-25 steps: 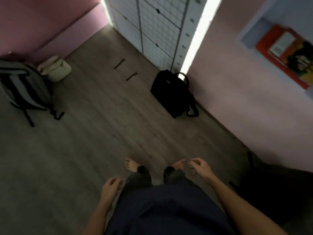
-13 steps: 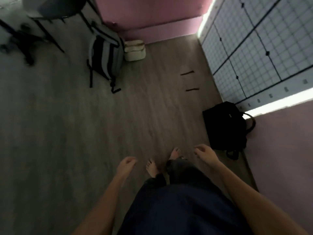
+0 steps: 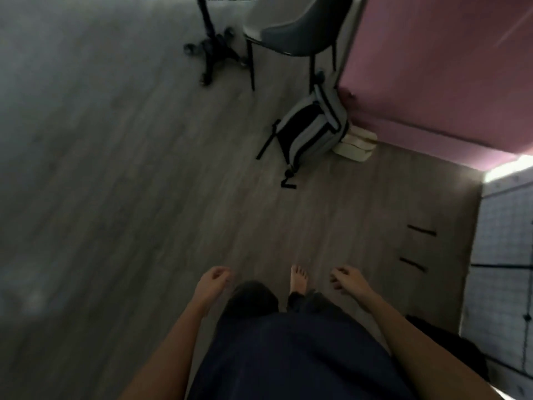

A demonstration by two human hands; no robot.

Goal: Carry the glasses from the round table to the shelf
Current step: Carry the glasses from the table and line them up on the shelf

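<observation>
No glasses, round table or shelf show in the head view. My left hand [image 3: 214, 284] hangs low at centre left, fingers loosely curled, holding nothing. My right hand [image 3: 347, 281] hangs at centre right, fingers also loosely curled and empty. Between them are my dark trousers and one bare foot [image 3: 298, 280] on the wooden floor.
A grey chair [image 3: 294, 30] and a black wheeled stand [image 3: 213, 50] stand at the top. A grey-and-black backpack [image 3: 311, 131] leans by the pink wall [image 3: 432, 67], beside a cream bag [image 3: 356, 145]. White grid-patterned cabinets [image 3: 507, 255] line the right edge. A black bag [image 3: 441, 342] lies low right.
The view has swung left: the cabinets and black bag slid to the right edge, the backpack moved toward centre, and the chair came into view. Both hands stay empty at my sides.
</observation>
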